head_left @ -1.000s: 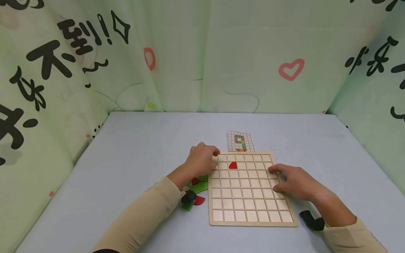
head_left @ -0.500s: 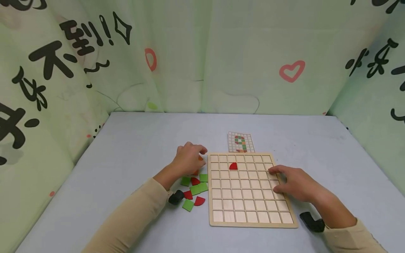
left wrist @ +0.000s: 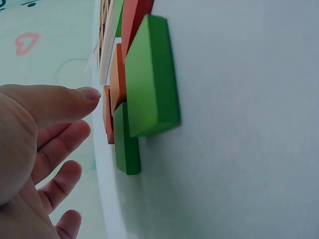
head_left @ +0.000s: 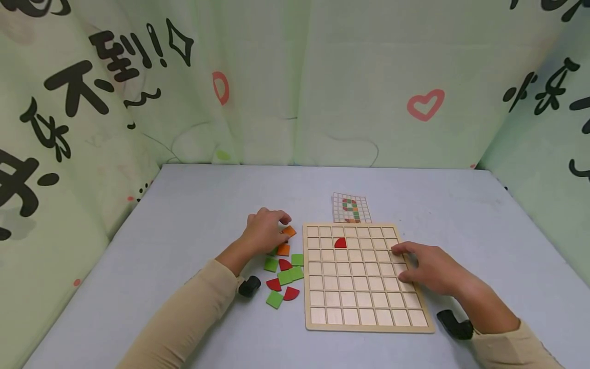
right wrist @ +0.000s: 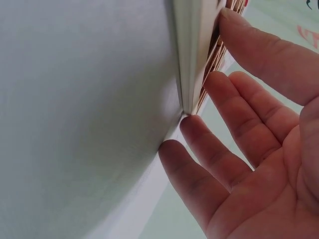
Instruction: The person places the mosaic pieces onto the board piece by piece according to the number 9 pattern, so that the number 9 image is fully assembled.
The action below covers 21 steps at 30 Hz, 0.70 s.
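My left hand [head_left: 264, 230] hovers by the upper end of a loose group of coloured pieces, its fingers loosely bent and nothing between them in the left wrist view. Nearest to it lie orange squares [head_left: 283, 250]; green blocks [left wrist: 149, 79] show close up in the left wrist view. My right hand [head_left: 426, 266] rests at the right edge of a wooden grid board [head_left: 369, 326], thumb and fingertips on its rim, fingers fairly straight. One red quarter-round piece [head_left: 340, 243] sits in a cell of the board's second row.
Several green squares [head_left: 275, 300] and red quarter-rounds [head_left: 291, 293] lie left of the board. A printed pattern card [head_left: 364, 205] lies just beyond the board's far edge. A printed curtain [head_left: 350, 77] stands behind the table.
My left hand has drawn back left from the board's upper left corner to the pieces, uncovering orange and green ones. The right hand stays at the board's edge.
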### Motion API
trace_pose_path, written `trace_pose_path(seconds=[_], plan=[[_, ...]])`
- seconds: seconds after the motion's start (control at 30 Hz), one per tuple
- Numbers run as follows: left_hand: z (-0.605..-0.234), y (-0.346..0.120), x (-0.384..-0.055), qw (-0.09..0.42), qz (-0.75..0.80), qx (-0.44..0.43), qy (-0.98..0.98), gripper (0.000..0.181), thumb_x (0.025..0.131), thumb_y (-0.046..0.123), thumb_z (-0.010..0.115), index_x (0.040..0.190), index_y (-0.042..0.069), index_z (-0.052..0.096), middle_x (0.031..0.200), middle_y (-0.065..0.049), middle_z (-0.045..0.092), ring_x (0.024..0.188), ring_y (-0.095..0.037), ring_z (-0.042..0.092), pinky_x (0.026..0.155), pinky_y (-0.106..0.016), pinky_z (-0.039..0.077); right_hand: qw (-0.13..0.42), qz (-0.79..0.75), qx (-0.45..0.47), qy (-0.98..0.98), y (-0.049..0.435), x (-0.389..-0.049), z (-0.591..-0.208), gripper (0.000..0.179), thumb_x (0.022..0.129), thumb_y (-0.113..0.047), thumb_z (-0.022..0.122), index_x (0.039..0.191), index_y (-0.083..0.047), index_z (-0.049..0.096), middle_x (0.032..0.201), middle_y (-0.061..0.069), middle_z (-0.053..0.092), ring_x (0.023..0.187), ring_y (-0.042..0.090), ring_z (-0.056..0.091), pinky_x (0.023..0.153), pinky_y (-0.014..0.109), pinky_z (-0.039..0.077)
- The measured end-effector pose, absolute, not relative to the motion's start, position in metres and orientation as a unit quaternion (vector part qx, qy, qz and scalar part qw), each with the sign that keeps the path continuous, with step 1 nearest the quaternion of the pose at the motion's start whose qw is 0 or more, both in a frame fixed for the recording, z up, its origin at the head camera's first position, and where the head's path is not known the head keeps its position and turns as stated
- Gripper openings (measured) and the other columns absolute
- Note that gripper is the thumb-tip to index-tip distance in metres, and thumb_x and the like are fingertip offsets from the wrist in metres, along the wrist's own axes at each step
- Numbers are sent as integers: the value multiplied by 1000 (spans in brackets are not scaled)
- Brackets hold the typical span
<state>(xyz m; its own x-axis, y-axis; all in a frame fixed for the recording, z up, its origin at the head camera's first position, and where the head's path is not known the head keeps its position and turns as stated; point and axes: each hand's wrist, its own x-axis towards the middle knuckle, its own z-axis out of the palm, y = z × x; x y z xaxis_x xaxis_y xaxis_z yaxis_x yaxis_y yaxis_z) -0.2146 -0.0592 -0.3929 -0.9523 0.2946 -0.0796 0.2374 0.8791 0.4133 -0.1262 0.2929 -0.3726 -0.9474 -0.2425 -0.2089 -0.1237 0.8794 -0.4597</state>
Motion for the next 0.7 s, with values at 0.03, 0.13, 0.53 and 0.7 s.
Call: trace_pose_path(seconds=[0.03,0.13,0.53,0.7], plan=[[-393,-59,-215,70,205,136,967,36,90,24,76,124,14,68,115,3,68,105,-21,50,93,-41,37,131,-226,-96,961,293,-126,-373,55,83,-18,80,131,-2,59,136,28,54,126,50,45,96,62,40],[-393,-60,-216,64,206,135,967,34,91,22,75,124,14,69,114,3,69,105,-21,51,93,-41,38,131,-225,-95,961,293,-126,-373,55,83,-19,80,131,-2,59,136,28,54,126,50,45,96,62,40],[-400,-57,-220,64,199,127,970,33,90,27,77,120,15,69,109,4,68,103,-19,49,92,-40,37,133,-226,-95,960,293,-125,-374,55,83,-19,80,131,-3,59,136,27,54,127,49,45,96,62,39],[-400,-55,-220,76,200,122,969,31,90,27,77,118,15,69,106,3,67,103,-20,49,93,-41,36,134,-224,-92,961,292,-125,-374,56,83,-19,80,131,-2,59,136,27,54,127,49,45,97,62,39]])
